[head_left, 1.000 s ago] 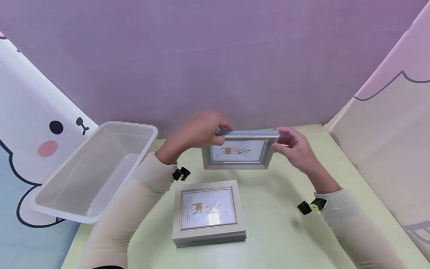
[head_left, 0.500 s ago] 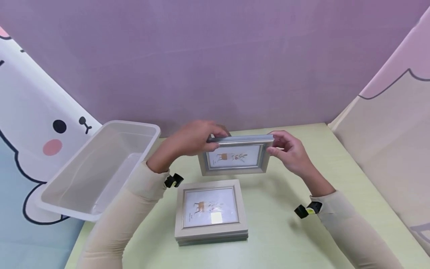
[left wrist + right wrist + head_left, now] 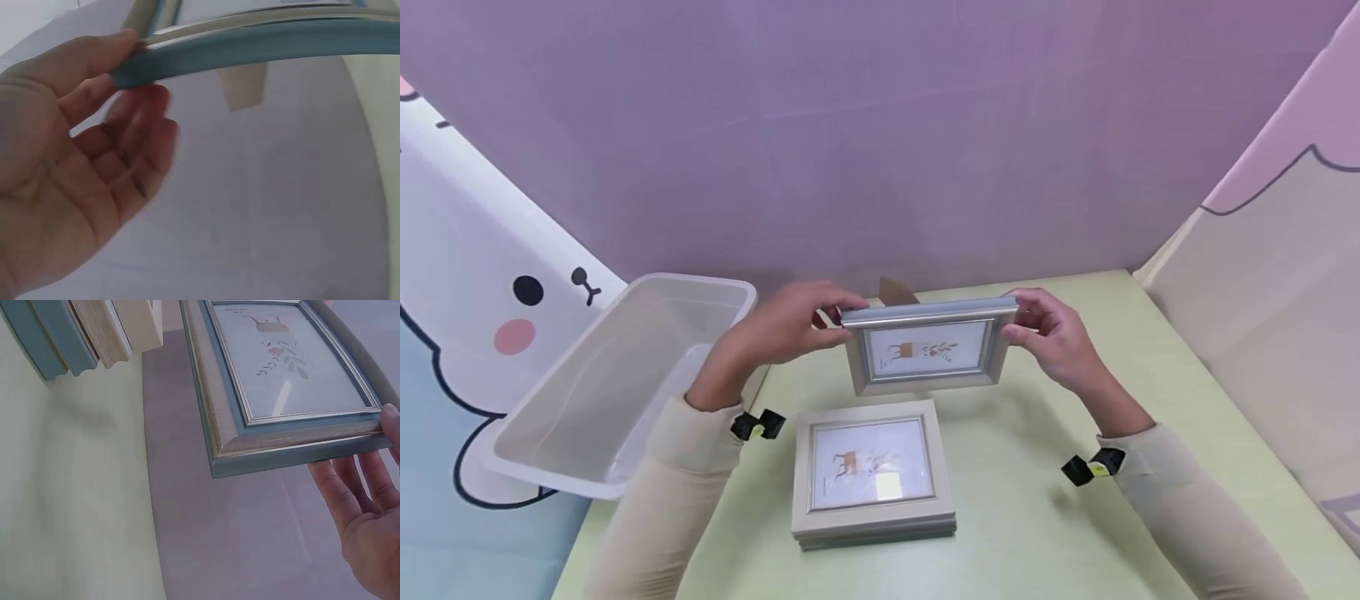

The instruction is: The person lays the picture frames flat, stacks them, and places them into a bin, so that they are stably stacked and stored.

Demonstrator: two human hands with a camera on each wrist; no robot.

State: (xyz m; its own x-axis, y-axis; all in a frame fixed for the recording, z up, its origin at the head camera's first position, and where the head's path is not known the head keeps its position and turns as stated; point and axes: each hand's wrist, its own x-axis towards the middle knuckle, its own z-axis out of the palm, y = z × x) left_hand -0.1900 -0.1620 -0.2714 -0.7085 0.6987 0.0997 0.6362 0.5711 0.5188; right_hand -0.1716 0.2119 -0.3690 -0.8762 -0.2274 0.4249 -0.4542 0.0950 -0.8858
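A picture frame (image 3: 928, 375) with a silver and blue-grey moulding is held up on its long side, its print of an orange-brown animal and leafy sprigs facing the person. The left hand (image 3: 786, 325) pinches its upper left corner between thumb and fingers. At the opposite upper corner the right hand (image 3: 1058, 342) grips the edge, thumb in front and fingers behind. A brown stand flap (image 3: 897, 291) juts out behind the frame's top edge; the left wrist view shows this flap (image 3: 244, 87) too. Below lies a stack of similar frames (image 3: 938, 479), a pale one with the same print on top.
A white plastic bin (image 3: 561, 482) stands on the left, close to the left forearm. Behind the pale green table (image 3: 1022, 533) rises a purple cloth wall (image 3: 880, 142). Patterned panels close off both sides. Several frame edges of the stack (image 3: 56, 337) show in the right wrist view.
The left hand has slid left along the top edge to the corner, and the stand flap now shows. The held frame has come slightly lower and nearer, with the right hand still on its corner.
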